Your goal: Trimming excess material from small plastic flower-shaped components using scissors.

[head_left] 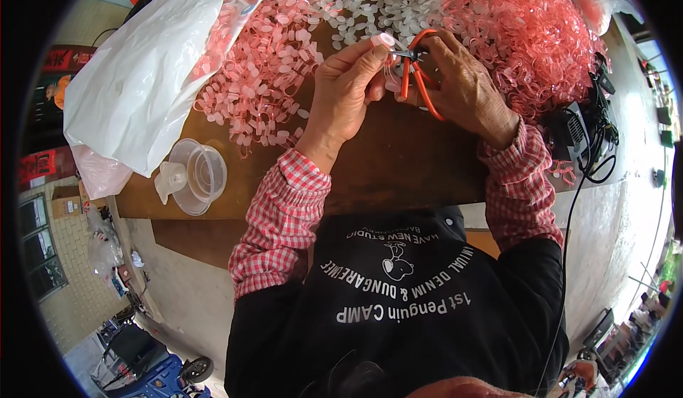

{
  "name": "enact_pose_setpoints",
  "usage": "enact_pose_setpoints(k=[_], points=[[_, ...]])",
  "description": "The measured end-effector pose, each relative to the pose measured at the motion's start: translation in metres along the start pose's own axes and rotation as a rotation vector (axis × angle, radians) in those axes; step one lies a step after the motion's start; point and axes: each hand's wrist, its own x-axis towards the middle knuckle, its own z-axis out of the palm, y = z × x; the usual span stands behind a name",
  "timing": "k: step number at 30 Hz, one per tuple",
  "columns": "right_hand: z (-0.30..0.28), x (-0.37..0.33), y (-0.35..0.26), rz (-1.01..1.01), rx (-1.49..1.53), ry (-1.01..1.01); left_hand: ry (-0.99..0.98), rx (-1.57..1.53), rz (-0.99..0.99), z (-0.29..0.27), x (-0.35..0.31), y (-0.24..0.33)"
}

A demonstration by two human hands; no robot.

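Note:
My left hand (343, 96) is closed, with thumb and forefinger pinching a small pink-and-white plastic piece (384, 39). Wrapped in my right hand (466, 85) is a pair of orange-handled nippers (427, 101), whose metal jaws point left toward the piece. The jaw tips come close to my left fingertips; I cannot tell whether they touch the piece. Just beyond both hands lie loose whitish oval pieces (391, 8). A spread of pink plastic pieces (249, 92) is left of my left hand, and a larger heap of pink looped pieces (523, 32) rises beyond my right hand.
A white plastic bag (135, 78) lies over the brown table's (384, 174) left side. Near the front left edge stands a clear plastic tub (213, 174) with a crumpled whitish scrap (171, 179) beside it. A black device (567, 129) with a trailing cable sits at the right edge.

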Motion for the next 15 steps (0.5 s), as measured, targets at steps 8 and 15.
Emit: enact_pose_setpoints(k=[8, 15], points=[[-0.002, -0.004, 0.006, -0.118, 0.047, 0.023, -0.076, 0.053, -0.028, 0.002, -0.002, 0.000], [0.001, -0.004, 0.003, -0.123, -0.166, 0.085, 0.024, 0.080, 0.018, 0.009, -0.003, -0.001]])
